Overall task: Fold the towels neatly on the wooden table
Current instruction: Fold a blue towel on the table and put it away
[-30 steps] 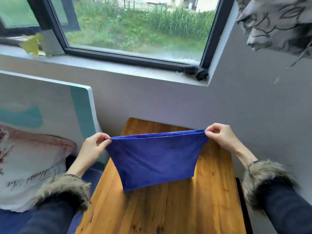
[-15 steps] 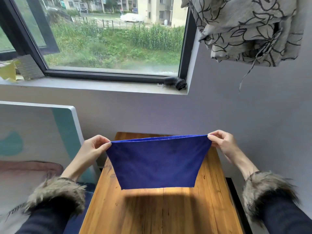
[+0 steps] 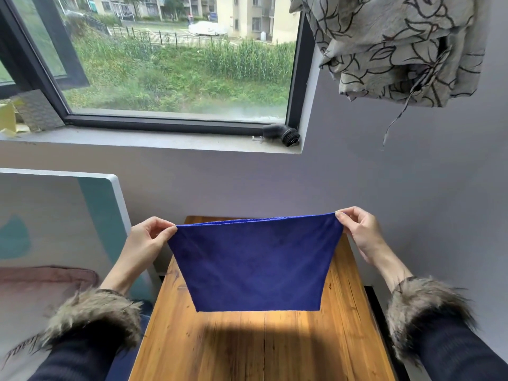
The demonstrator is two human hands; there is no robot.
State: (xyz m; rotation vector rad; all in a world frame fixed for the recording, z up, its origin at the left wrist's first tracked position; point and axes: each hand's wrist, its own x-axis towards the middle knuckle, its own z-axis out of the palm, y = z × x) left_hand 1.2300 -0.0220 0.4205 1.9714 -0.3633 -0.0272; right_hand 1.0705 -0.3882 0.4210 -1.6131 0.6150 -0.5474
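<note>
Head view: towel (image 3: 255,264) higher than before.

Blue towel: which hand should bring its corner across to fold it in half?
Probably either. The left hand and right hand each pinch a top corner of the blue towel, level, hanging above the wooden table. Right might be slightly better: the left has a board close beside it.

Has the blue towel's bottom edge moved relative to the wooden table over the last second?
Yes. The blue towel has risen: its bottom edge, earlier draped on the wooden table, now hangs clear above it.
</note>
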